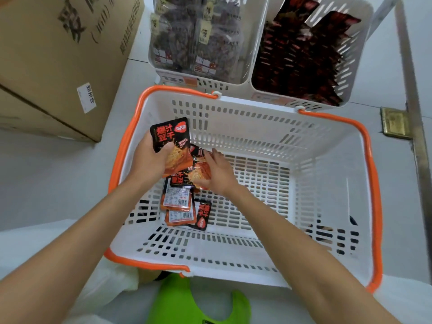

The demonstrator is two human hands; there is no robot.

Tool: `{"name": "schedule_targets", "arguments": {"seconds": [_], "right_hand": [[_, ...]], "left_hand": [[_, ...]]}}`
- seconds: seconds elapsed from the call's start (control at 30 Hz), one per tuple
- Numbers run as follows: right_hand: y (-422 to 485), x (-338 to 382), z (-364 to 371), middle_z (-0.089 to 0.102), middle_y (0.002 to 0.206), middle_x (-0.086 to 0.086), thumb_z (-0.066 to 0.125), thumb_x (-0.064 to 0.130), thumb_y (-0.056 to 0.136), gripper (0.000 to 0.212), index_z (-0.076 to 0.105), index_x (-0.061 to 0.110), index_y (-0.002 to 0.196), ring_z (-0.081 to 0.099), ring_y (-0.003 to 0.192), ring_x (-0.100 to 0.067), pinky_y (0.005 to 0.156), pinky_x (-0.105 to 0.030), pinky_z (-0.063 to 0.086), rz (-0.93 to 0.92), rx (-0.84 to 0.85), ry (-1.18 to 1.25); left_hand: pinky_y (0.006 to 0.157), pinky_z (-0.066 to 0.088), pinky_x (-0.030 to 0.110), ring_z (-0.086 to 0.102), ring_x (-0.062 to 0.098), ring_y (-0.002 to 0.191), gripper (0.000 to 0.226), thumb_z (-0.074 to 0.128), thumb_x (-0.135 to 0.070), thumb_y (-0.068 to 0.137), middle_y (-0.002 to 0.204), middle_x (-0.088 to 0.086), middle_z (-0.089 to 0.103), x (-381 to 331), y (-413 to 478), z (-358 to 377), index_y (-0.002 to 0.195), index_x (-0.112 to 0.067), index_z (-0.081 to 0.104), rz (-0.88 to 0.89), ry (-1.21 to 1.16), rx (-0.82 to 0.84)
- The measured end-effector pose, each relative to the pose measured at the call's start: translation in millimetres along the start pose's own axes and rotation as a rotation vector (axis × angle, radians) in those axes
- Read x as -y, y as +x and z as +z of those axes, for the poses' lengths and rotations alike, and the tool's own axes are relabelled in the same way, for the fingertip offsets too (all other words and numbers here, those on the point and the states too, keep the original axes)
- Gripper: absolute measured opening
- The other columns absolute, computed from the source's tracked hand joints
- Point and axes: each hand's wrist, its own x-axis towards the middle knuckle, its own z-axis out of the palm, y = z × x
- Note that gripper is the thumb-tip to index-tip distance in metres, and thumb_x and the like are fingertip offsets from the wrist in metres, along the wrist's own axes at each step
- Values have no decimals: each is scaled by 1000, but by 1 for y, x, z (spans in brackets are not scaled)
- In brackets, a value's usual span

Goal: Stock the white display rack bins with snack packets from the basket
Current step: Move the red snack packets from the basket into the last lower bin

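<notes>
Packets lie in a small overlapping heap on the slatted floor at the left of the basket, some face up and some showing their label backs. One more packet is raised against the far wall, gripped by the left hand with the thumb curled over its front and the fingers behind it. The right hand lies over the top of the heap, its fingers nearly straight against a packet's edge. Whether its thumb pinches that packet is hidden, so I cannot tell. These look like flat, light, sealed film pouches: glossy, likely slick against each other, and bendy rather than stiff, with soft contents that should stand a firm squeeze. A pinch across the flat faces near the middle or a long edge ought to hold best, since a stack gripped only at a corner would probably fan out and slide. Beyond the basket stand two white bins, both already holding dark packets.
</notes>
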Motion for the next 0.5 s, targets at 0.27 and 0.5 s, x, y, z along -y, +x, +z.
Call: {"name": "schedule_targets", "arguments": {"seconds": [0.27, 0.5], "right_hand": [[-21, -50, -9, 62, 120, -8, 56, 20, 99, 27, 52, 14, 125, 62, 102, -20, 95, -43, 52, 195, -129, 540], [-59, -15, -73, 59, 111, -2, 48, 13, 101, 21, 53, 16, 121, 62, 98, -10, 79, -22, 54, 108, -80, 931]], "left_hand": [[99, 50, 48, 59, 18, 110, 21, 51, -16, 102, 113, -6, 61, 12, 8, 15, 119, -27, 48, -15, 5, 4], [78, 58, 41, 69, 21, 105, 28, 44, -33, 105, 113, 0, 69, -12, -2, 56, 130, -22, 48, -238, -342, 239]]}}
